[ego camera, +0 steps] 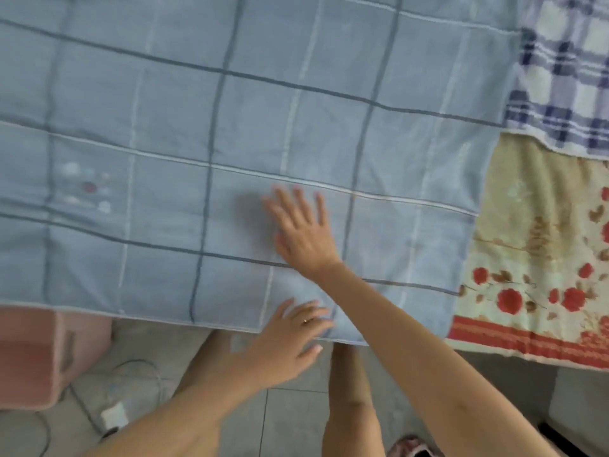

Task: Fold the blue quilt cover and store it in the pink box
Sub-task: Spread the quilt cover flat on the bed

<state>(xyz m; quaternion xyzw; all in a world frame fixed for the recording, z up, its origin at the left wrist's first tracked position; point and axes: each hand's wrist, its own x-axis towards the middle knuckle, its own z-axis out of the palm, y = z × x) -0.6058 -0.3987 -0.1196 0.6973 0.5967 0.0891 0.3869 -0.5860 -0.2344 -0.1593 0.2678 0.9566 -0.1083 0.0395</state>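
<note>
Head view | blue checked quilt cover (164, 110) lies flat across floral-sheeted bed (527, 258), to its near edge | right hand (303, 232) presses it, fingers splayed | left hand (290, 331) rests open-fingered at that edge | pink fabric box (29, 357) sits below near-left corner | advice: smooth creases outward before folding.

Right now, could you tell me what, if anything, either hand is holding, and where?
Nothing is held: both the right hand and left hand lie open on the blue quilt cover.
</note>
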